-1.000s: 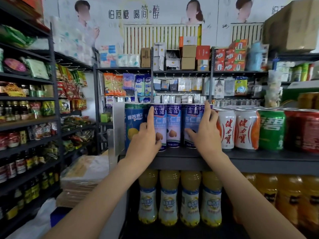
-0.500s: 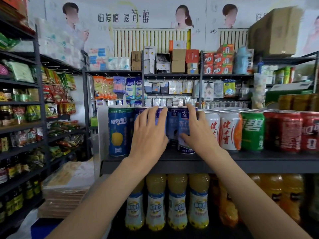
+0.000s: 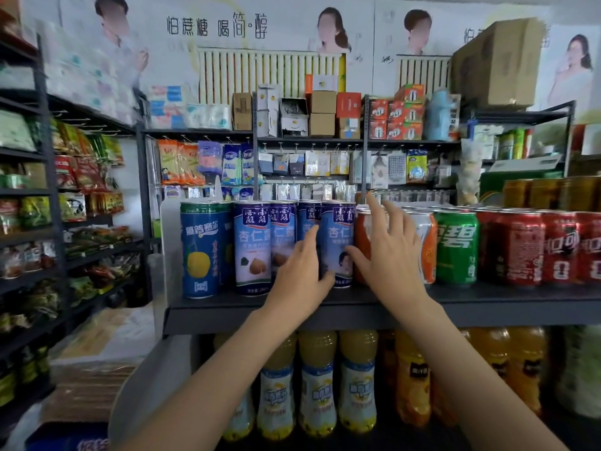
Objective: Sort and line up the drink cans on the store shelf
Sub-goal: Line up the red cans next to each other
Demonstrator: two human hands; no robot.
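Cans point(image 3: 336, 242) of almond drink stand upright near the shelf's point(image 3: 487, 305) front edge, toward its left end: rigid, smooth, likely full and heavy, best gripped round the mid-wall. Left hand point(image 3: 300, 275) touches one with relaxed, extended fingers; right hand point(image 3: 388, 252) reaches with fingers spread over the orange-white cans point(image 3: 426, 245). Stocked store racks point(image 3: 39, 190) surround them.

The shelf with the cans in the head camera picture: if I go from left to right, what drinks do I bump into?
Tall blue can with a yellow fruit → blue-and-white almond-drink cans → orange-and-white cans, partly behind the right hand → green can → red cans.
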